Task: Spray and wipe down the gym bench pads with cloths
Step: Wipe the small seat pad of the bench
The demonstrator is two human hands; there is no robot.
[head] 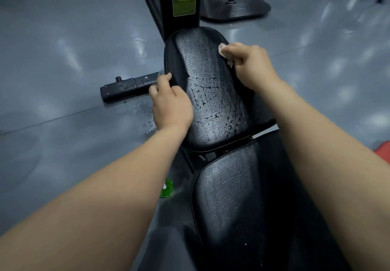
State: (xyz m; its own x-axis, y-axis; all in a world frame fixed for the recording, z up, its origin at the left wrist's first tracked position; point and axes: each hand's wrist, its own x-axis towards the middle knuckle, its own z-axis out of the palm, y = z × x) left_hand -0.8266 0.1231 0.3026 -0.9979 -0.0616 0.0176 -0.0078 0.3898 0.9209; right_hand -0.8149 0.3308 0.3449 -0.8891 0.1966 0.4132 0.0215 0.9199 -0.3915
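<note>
A black bench pad (211, 93) with cracked, wet-looking vinyl lies ahead of me, and a second black pad (232, 203) lies nearer. My right hand (251, 66) grips a small pale cloth (222, 48) and holds it against the far pad's right upper edge. My left hand (171, 102) grips the far pad's left edge, fingers curled round the rim. A green-topped object (166, 188), partly hidden by my left forearm, stands on the floor left of the bench.
The bench's black upright post (168, 0) with a label rises at the far end. A black foot bar (124, 87) sticks out left on the glossy grey floor. Water drops (145, 121) lie beside the bench. Another machine base (234, 7) sits behind. A red object (383, 151) lies at right.
</note>
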